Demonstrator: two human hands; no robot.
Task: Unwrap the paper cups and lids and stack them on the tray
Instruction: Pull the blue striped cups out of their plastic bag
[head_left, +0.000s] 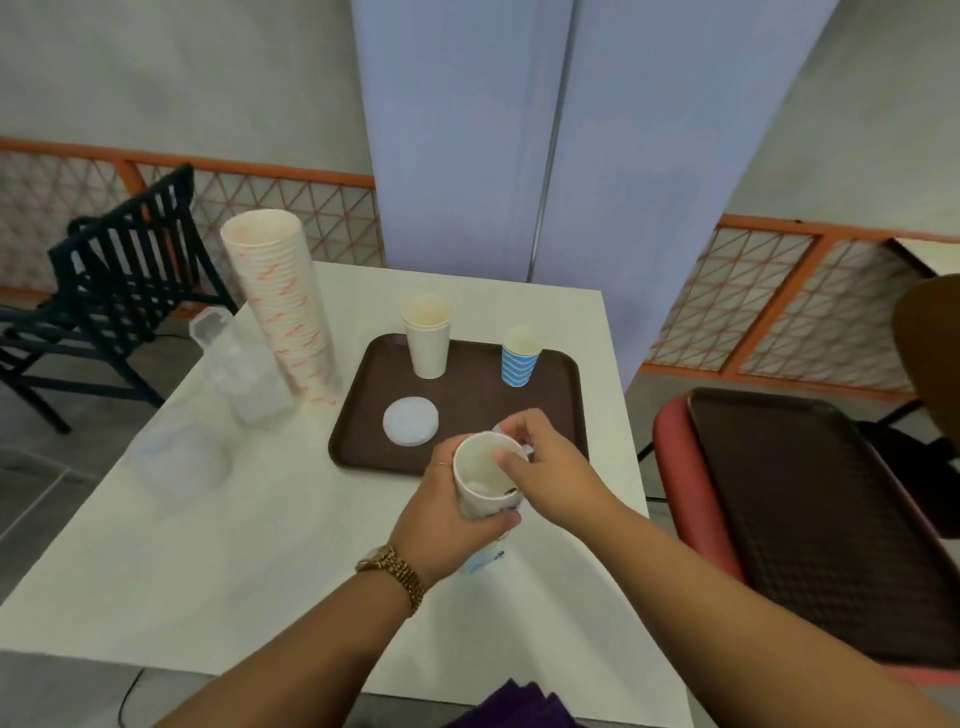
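Head view shows the left hand (447, 519) wrapped round a white cup (485, 478) held above the surface's near edge of the brown tray (358, 415), mouth tilted up toward the wearer, long axis leaning. Right hand (540, 457) pinches its far rim. On the tray stand nested plain cups (427, 338), a blue striped cup (519, 358), and lids (410, 421). A tall printed stack (283, 306) and wrapped lids (234, 364) wait beside it; I'd judge much remains.
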